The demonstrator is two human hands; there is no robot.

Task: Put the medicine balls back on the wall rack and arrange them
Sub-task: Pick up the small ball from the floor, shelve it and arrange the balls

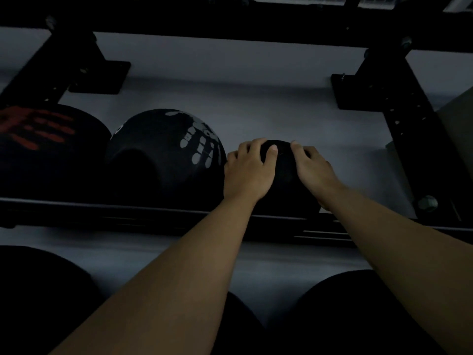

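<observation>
On rack (153, 216), both hands (247, 172) grip small ball (282, 172).

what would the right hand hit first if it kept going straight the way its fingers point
The right hand already rests on the small black ball, fingers aimed up and away. Sliding on over the ball's top, it would probably meet the pale wall behind the rack; depth there is hard to judge.

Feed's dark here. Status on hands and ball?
Left hand, right hand gripping small black ball on rack rail. Grey-handprint ball touching left. Right side open.
</observation>
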